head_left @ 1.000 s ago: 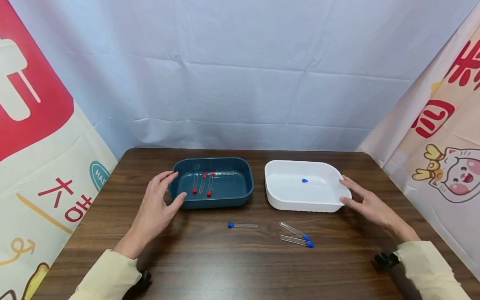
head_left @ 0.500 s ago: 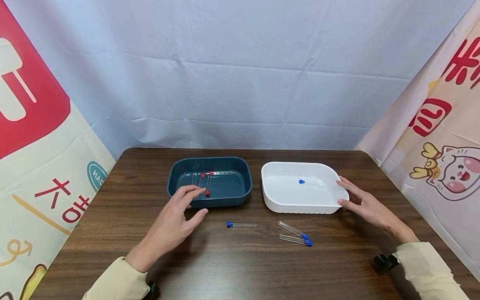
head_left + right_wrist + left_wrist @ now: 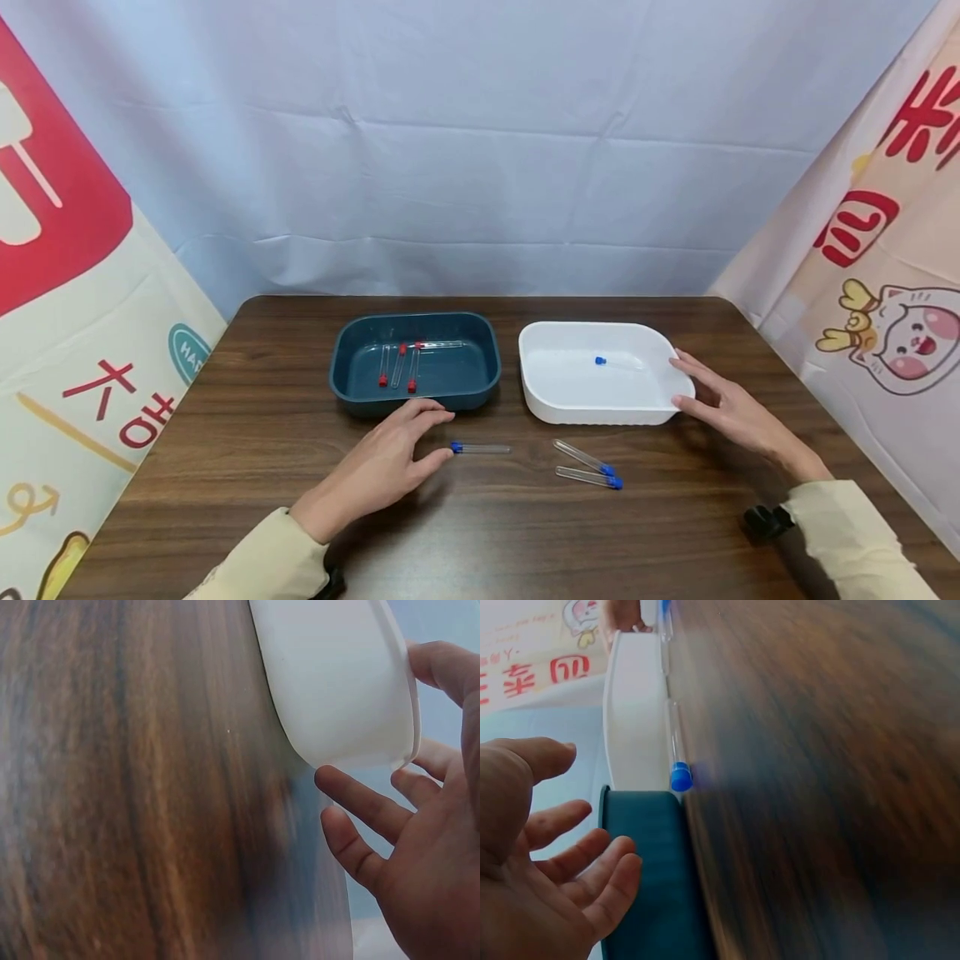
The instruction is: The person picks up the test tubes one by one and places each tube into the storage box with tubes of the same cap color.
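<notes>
My left hand [image 3: 382,462] is beside the blue cap of a clear test tube [image 3: 483,449], thumb and fingers apart with nothing between them. The left wrist view shows this blue-capped tube [image 3: 680,772] past the loosely spread fingers. Two more blue-capped test tubes [image 3: 588,477] lie crossing near their caps, in front of the white tray [image 3: 600,414]. My right hand [image 3: 738,421] rests at that tray's right end, its fingers spread. In the right wrist view its thumb [image 3: 439,667] lies at the rim of the tray [image 3: 345,690], with fingertips by the corner.
A dark teal tray [image 3: 360,407] stands left of the white one, holding several red-capped test tubes [image 3: 397,367]. One blue-capped tube [image 3: 602,361] lies inside the white tray. All this is on a brown wooden table [image 3: 525,542], with a pale cloth [image 3: 480,167] hanging behind.
My left hand has moved from the teal tray's left end, right and toward me, to the lone blue-capped tube. My right hand stays at the white tray, whose blue-capped tube has shifted slightly.
</notes>
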Available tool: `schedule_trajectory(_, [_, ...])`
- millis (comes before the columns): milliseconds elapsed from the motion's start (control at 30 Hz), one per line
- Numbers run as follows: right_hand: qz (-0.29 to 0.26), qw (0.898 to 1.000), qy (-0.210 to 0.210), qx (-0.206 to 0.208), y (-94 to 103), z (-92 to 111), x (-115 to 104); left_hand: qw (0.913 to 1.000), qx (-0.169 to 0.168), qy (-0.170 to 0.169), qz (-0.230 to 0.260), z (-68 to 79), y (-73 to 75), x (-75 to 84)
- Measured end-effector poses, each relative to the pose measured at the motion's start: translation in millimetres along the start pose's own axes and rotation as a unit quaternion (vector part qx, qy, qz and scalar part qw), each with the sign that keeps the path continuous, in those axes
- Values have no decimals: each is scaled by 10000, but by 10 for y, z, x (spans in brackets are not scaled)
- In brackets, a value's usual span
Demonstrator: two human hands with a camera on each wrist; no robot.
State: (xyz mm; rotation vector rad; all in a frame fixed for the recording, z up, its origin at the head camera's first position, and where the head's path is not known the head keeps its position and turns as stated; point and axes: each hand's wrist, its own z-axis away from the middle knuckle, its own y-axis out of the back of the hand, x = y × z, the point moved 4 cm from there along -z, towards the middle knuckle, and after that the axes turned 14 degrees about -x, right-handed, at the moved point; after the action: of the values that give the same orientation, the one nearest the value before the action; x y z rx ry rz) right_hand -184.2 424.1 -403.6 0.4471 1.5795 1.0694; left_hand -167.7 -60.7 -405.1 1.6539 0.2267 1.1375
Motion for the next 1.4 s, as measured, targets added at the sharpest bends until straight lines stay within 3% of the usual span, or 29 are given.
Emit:
schedule_trajectory(533, [-65, 9994, -332, -109, 12, 12, 35, 9989, -396, -40, -254, -194, -115, 23])
schedule_trajectory(1033, [-58, 9995, -306, -111, 9, 1, 47, 9963, -693, 52, -503, -281, -164, 20])
schedule_trajectory(1400, [-66, 9996, -243, -86, 7, 7, 53, 9955, -665, -56, -677, -339, -220, 50])
